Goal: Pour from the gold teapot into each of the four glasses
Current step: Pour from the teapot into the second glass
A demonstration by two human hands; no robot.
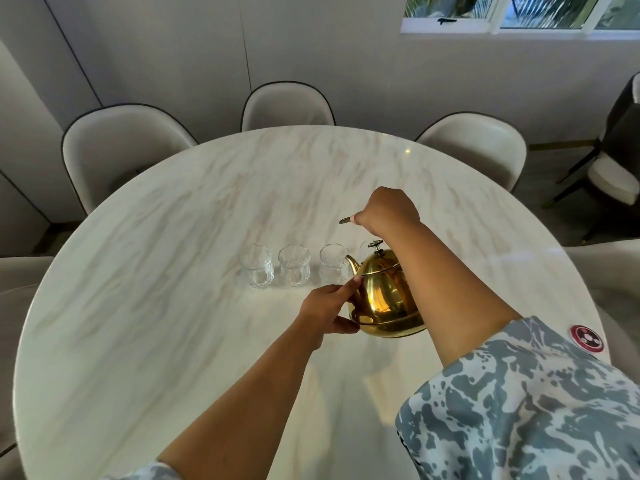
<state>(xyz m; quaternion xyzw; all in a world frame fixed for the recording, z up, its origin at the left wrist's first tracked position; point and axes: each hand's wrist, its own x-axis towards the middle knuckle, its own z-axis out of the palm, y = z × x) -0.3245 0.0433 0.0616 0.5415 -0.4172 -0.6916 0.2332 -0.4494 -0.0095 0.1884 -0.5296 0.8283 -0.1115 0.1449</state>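
Note:
The gold teapot (384, 299) hangs tilted above the marble table (173, 323), its spout reaching toward the third glass (333, 263). My right hand (388, 211) is closed around the teapot's raised handle, whose tip sticks out to the left. My left hand (327, 308) steadies the pot's lower left side with thumb and fingers. Two more clear glasses stand in the row at left: the first glass (257, 266) and the second glass (294, 265). The fourth glass (365, 249) is mostly hidden behind the pot's lid and my forearm.
Pale upholstered chairs ring the far side: the left chair (114, 150), the middle chair (287, 105), the right chair (478, 143). A round red coaster (587, 338) lies near the table's right edge. A dark chair (616, 150) stands off to the right.

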